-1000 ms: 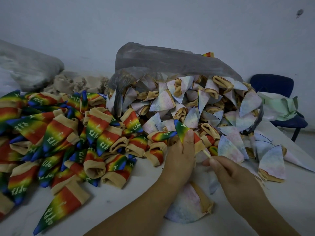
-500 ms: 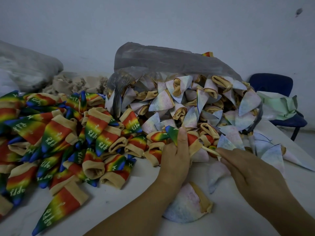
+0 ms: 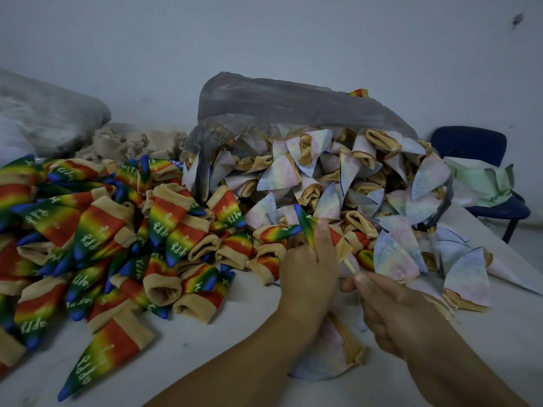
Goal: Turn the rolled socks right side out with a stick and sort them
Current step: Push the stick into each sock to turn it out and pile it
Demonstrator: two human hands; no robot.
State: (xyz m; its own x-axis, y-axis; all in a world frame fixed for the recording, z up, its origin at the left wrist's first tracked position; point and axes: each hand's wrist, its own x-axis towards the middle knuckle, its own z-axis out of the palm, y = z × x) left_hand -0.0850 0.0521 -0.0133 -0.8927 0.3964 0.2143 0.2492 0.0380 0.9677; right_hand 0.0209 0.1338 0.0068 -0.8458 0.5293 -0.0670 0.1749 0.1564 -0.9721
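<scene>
Here, your left hand (image 3: 308, 268) was closed round one rolled sock (image 3: 307, 227), thumb laid up its side. The green-blue toe tip stood above your fingers and the tan cuff faced your right hand (image 3: 390, 304). That hand pinched the thin stick (image 3: 350, 265) between thumb and forefinger. The stick's far end ran in at the cuff (how deep, I could not tell).

You held the sock just above the counter (image 3: 205, 348), in front of the pale inside-out socks (image 3: 323, 177) spilling from the grey plastic bag (image 3: 279, 104). The rainbow pile (image 3: 102, 230) lay to its left. The sock showed its printed face, so I judged the turn nearly done.

Handling, as judged:
- The sock looked light, soft and stretchy, with no stiffness of its own, so it would likely bunch if pushed unsupported.
- The best hold seemed to be round the cuff end, firm enough to stop the roll slipping and loose enough for the knit to slide.
- The stick looked thin and rigid. Gripped close to the sock it should flex less, and forced it might snag the knit.
- The finished sock would belong on the rainbow pile.
</scene>
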